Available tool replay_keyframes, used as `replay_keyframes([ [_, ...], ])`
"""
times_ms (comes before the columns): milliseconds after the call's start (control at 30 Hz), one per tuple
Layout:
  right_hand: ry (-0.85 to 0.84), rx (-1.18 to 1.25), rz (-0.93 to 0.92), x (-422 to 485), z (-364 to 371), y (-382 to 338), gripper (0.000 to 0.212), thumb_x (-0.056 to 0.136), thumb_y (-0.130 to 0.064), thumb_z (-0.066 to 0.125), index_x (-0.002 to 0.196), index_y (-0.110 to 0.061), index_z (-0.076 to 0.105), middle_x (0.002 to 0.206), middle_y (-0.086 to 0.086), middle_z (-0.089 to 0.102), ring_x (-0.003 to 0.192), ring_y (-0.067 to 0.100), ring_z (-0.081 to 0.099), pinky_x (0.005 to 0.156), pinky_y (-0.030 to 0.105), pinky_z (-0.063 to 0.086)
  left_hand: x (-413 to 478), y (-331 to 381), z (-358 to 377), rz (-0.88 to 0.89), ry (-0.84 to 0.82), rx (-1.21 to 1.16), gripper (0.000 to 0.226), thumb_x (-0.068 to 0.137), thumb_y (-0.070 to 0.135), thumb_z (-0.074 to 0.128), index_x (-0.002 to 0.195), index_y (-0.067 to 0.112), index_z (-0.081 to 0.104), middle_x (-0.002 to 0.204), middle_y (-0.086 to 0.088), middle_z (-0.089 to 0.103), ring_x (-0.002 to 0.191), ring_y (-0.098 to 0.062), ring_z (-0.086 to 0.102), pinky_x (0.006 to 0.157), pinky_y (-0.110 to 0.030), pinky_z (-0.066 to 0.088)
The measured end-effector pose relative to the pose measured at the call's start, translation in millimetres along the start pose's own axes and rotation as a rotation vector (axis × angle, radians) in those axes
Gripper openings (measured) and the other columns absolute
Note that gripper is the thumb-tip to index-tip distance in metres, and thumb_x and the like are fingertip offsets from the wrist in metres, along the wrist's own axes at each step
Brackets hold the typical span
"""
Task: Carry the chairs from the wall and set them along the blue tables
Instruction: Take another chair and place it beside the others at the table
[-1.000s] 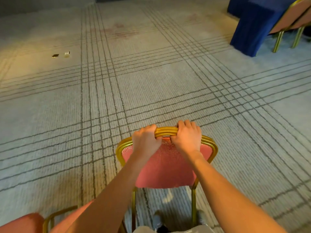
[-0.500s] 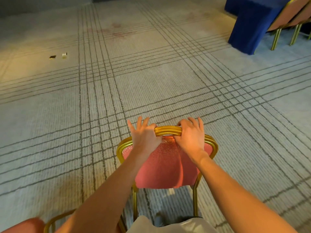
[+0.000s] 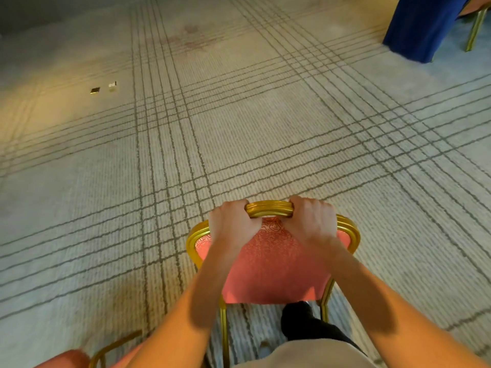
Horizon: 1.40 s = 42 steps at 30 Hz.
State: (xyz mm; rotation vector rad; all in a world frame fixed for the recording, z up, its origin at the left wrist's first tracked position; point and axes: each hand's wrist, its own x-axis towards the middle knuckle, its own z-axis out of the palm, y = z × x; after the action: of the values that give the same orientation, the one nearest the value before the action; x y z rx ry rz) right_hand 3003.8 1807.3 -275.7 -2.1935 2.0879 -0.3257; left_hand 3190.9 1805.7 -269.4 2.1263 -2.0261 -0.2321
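**Gripping the chair's top rail with both hands**

Both forearms reach forward and down from the bottom edge of the view. The left hand (image 3: 231, 224) has its fingers curled over the gold top rail (image 3: 269, 208) of the chair (image 3: 273, 272), knuckles up. The right hand (image 3: 310, 221) is wrapped round the same rail just beside it, with a short stretch of bare rail between the two.

The chair's pink padded back faces the person, and its gold legs run down past a dark shoe (image 3: 300, 317) (whether the legs touch the floor cannot be told). It sits low in the middle of the view, well apart from the blue table (image 3: 422, 25) in the upper right corner, where another chair's gold leg (image 3: 474, 30) shows beside the cloth.

Lined carpet (image 3: 239, 128) stretches between chair and table. Two small flat objects (image 3: 95, 90) lie far off to the left. A second pink chair (image 3: 79, 357) edges in at the lower left, near the left forearm.
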Motion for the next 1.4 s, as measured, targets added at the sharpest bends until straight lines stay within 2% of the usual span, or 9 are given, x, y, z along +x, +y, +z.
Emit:
replay_keyframes([
  [133,-0.013,0.019,-0.011,45,-1,16,0.028,0.086,-0.048,0.060,0.076,-0.027,0.046,0.066,-0.003,0.062,0.054,0.021,0.046,0.057,0.031,0.035,42,14,2,-0.017,0.000,-0.018,0.033,0.068,0.056,0.047,0.059,0.024,0.048,0.060,0.004,0.060,0.063,-0.026,0.063,0.055,-0.031,0.038],
  [233,-0.027,0.021,-0.032,78,-1,26,0.028,0.087,-0.050,0.060,0.076,-0.026,0.048,0.068,-0.002,0.066,0.056,0.024,0.053,0.057,0.031,0.035,69,23,8,-0.034,0.024,0.017,0.032,0.070,0.056,0.049,0.062,0.025,0.050,0.055,0.006,0.048,0.066,-0.029,0.066,0.057,-0.031,0.036],
  [467,0.002,0.014,-0.071,110,5,29,0.041,0.088,-0.064,0.055,0.078,-0.024,0.054,0.072,0.000,0.069,0.065,0.028,0.067,0.057,0.031,0.035,108,21,13,0.041,0.073,0.046,0.027,0.072,0.052,0.049,0.067,0.026,0.044,0.072,0.001,0.068,0.073,-0.030,0.068,0.059,-0.032,0.031],
  [600,0.003,0.046,-0.040,122,7,30,0.041,0.087,-0.063,0.056,0.076,-0.023,0.052,0.072,0.001,0.069,0.065,0.029,0.067,0.058,0.032,0.036,120,21,14,0.054,0.095,0.024,0.030,0.066,0.054,0.048,0.060,0.026,0.040,0.053,0.006,0.051,0.059,-0.028,0.064,0.055,-0.029,0.026],
  [733,0.015,0.002,-0.027,119,17,1,0.037,0.084,-0.059,0.059,0.073,-0.027,0.043,0.068,-0.002,0.068,0.062,0.026,0.067,0.059,0.031,0.032,119,-9,17,0.049,0.105,-0.002,0.035,0.065,0.057,0.051,0.058,0.025,0.038,0.054,0.004,0.056,0.056,-0.027,0.061,0.052,-0.028,0.029],
  [833,0.004,-0.013,0.017,115,18,-9,0.032,0.081,-0.052,0.063,0.072,-0.028,0.044,0.066,-0.003,0.067,0.061,0.025,0.066,0.057,0.030,0.030,117,-18,11,0.093,0.155,-0.026,0.042,0.063,0.058,0.059,0.054,0.026,0.033,0.044,0.011,0.032,0.045,-0.022,0.056,0.048,-0.021,0.016],
  [1067,0.100,-0.007,0.031,94,12,-8,0.041,0.079,-0.048,0.073,0.063,-0.026,0.041,0.056,0.000,0.064,0.053,0.029,0.064,0.053,0.028,0.028,104,-15,7,0.128,0.030,-0.088,0.048,0.067,0.069,0.053,0.063,0.022,0.051,0.061,0.003,0.065,0.061,-0.025,0.066,0.056,-0.031,0.048],
  [1233,0.090,0.025,0.084,76,6,-16,0.039,0.079,-0.061,0.047,0.062,-0.025,0.043,0.060,0.000,0.066,0.059,0.029,0.065,0.055,0.032,0.039,85,-23,-1,0.207,0.061,-0.122,0.035,0.065,0.056,0.061,0.063,0.022,0.059,0.053,0.006,0.059,0.051,-0.021,0.062,0.048,-0.023,0.029],
  [1400,0.163,0.031,0.107,51,0,-21,0.056,0.082,-0.054,0.070,0.056,-0.028,0.028,0.050,-0.003,0.057,0.047,0.026,0.058,0.052,0.031,0.042,68,-27,-7,0.288,0.111,-0.212,0.041,0.065,0.049,0.068,0.054,0.022,0.040,0.044,0.007,0.047,0.040,-0.019,0.048,0.046,-0.022,0.030],
])
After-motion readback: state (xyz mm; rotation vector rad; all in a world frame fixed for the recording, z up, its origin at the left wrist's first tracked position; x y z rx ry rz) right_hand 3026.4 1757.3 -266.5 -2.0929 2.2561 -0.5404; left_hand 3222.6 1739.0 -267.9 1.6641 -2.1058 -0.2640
